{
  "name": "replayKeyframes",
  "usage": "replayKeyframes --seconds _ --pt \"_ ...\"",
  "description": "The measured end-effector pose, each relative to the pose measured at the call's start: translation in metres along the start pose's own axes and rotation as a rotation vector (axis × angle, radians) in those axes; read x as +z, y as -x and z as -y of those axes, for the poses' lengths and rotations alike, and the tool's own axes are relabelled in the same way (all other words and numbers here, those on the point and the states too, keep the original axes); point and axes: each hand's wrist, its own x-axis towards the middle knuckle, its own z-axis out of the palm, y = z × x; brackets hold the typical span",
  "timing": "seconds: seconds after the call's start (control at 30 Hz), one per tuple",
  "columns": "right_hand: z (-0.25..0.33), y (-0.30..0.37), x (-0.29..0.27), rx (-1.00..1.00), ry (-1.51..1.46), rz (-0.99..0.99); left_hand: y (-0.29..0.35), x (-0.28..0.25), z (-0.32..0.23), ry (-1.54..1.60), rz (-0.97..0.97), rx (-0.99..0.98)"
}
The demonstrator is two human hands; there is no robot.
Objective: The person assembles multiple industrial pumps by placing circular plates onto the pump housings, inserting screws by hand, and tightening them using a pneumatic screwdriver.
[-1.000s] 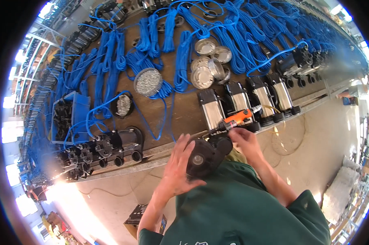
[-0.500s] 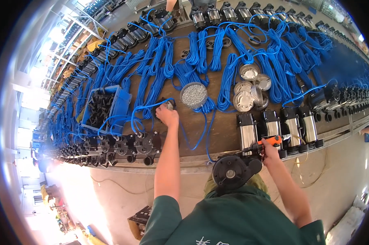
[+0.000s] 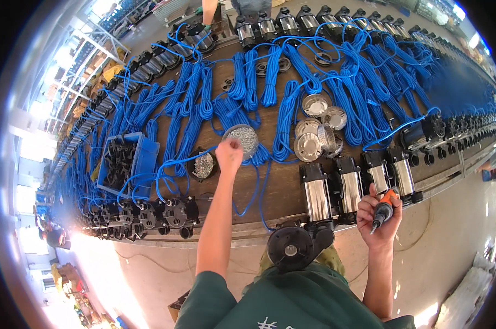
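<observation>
My left hand (image 3: 230,154) is at the near-left rim of a round dish (image 3: 243,140) filled with small silvery pieces. Its fingers are drawn together, and whatever they hold is too small to make out. Beside it stands a dark bowl (image 3: 203,165) of mixed small metal parts. My right hand (image 3: 378,216) grips an orange and dark grey power screwdriver (image 3: 385,210), its bit pointing down toward me. Between my arms, a pump with a round black end (image 3: 293,249) lies at the table's front edge, that end facing up.
Several steel-bodied pumps (image 3: 316,194) stand along the front edge. Coiled blue cables (image 3: 285,123) spread over the brown table (image 3: 226,189). Round metal covers (image 3: 307,147) are piled mid-table. A blue crate (image 3: 147,159) holds black parts at left. Another person's arm (image 3: 209,11) shows at the far side.
My left hand has moved from the dark bowl to the dish of silvery pieces. My right hand has drawn the screwdriver away from the pump and turned its bit toward me. The view has shifted.
</observation>
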Motion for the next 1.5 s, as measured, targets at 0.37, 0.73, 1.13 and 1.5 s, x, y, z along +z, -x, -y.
replayKeyframes --seconds 0.37,0.73,1.13,1.5 --pt "0.004 0.066 0.03 -0.747 0.325 0.028 -0.054 0.02 0.037 0.423 0.187 -0.327" --pt "0.009 0.093 0.039 -1.013 0.645 0.047 -0.035 -0.013 0.037 1.334 0.261 -0.921" --pt "-0.007 0.098 0.031 -0.86 0.666 0.01 -0.03 -0.023 0.028 1.238 0.374 -0.798" --pt "-0.01 0.099 0.025 -0.83 0.699 -0.026 -0.035 -0.016 0.034 1.209 0.351 -0.696"
